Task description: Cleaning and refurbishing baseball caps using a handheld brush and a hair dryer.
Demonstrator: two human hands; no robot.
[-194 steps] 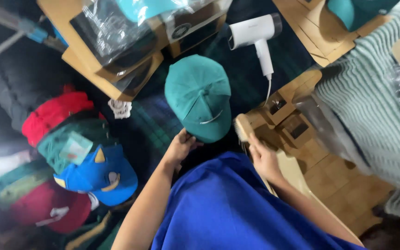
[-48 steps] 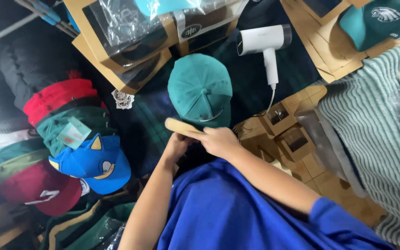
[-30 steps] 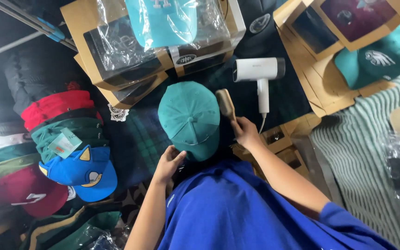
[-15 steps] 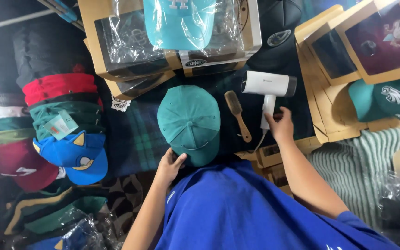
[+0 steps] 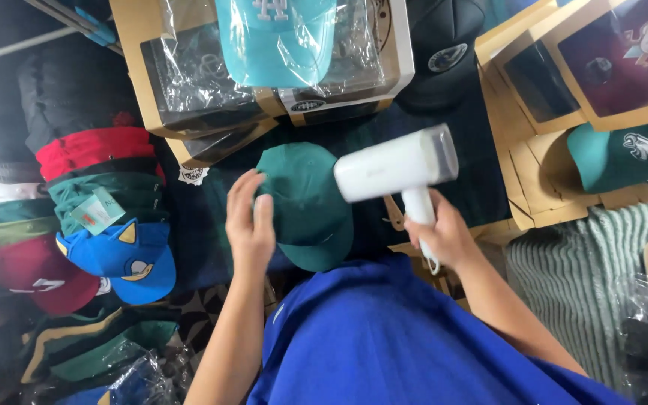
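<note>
A green cap (image 5: 306,201) lies on the dark plaid surface in front of me. My left hand (image 5: 250,223) rests open against its left side, fingers spread. My right hand (image 5: 442,234) grips the handle of a white hair-dryer-shaped appliance (image 5: 399,166), lifted above the surface with its barrel lying sideways just right of the cap. A wooden brush (image 5: 393,213) lies mostly hidden under the appliance.
A stack of red, green and blue caps (image 5: 106,217) sits at the left. Cardboard boxes with clear windows (image 5: 211,82) hold a teal cap (image 5: 275,37) at the back. More boxes (image 5: 564,90) and a teal cap (image 5: 628,157) stand at the right, above a striped cloth (image 5: 586,277).
My right hand put down the brush beside the cap, took the white appliance by its handle and lifted it. My left hand moved from the cap's brim up to its left side.
</note>
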